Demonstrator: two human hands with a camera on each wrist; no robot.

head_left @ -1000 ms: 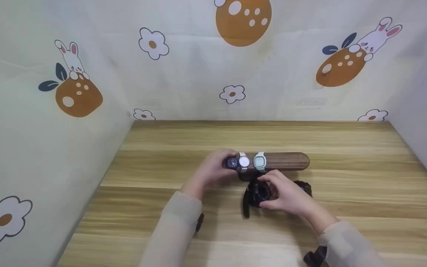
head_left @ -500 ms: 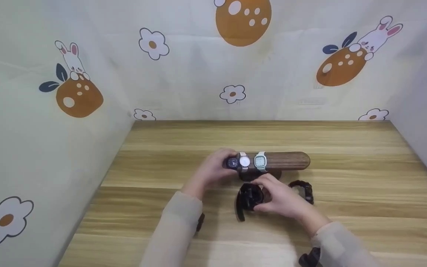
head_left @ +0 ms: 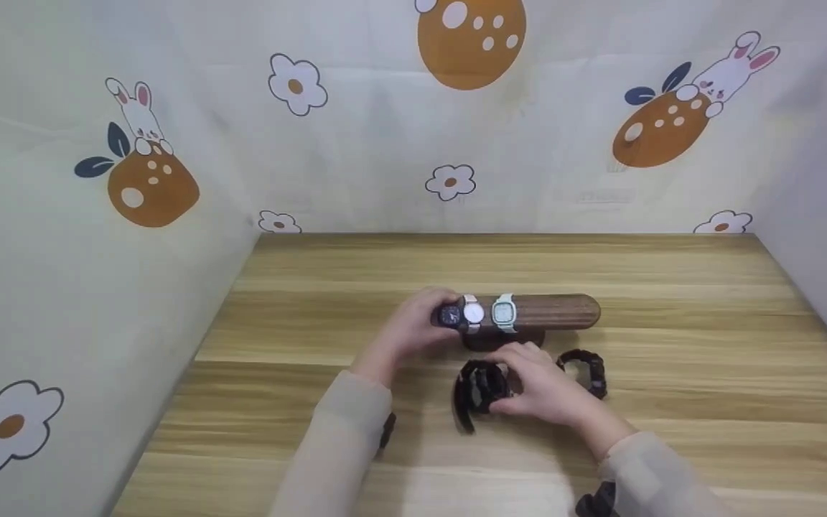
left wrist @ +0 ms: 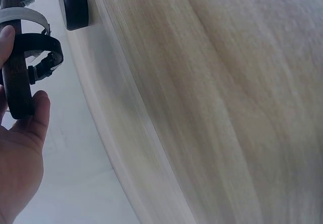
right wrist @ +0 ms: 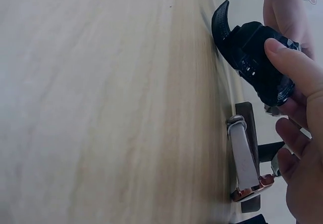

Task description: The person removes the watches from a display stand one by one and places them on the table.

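My left hand (head_left: 413, 323) grips the left end of a wooden watch stand (head_left: 561, 312); thumb and fingers lie around its bar in the left wrist view. Around the bar sit a dark square-faced watch (head_left: 449, 314), a white round-faced watch (head_left: 473, 314) and a mint square watch (head_left: 504, 313). In front of the stand, my right hand (head_left: 539, 384) holds a black watch (head_left: 485, 391) between thumb and fingers. One strap end of it hangs free toward the left. The right wrist view shows my thumb on the black watch (right wrist: 257, 62), its strap curving up and away.
A dark looped watch (head_left: 596, 375) stands on the wooden table (head_left: 708, 323) right of my right hand. Another dark item (head_left: 598, 499) is partly behind my right sleeve, and one (head_left: 387, 431) peeks out beside my left sleeve. Printed cloth walls (head_left: 370, 143) enclose the table.
My right hand has drawn the black watch left and slightly toward me, turning it a little. More of the looped watch at right now shows. The left hand and stand stay put.
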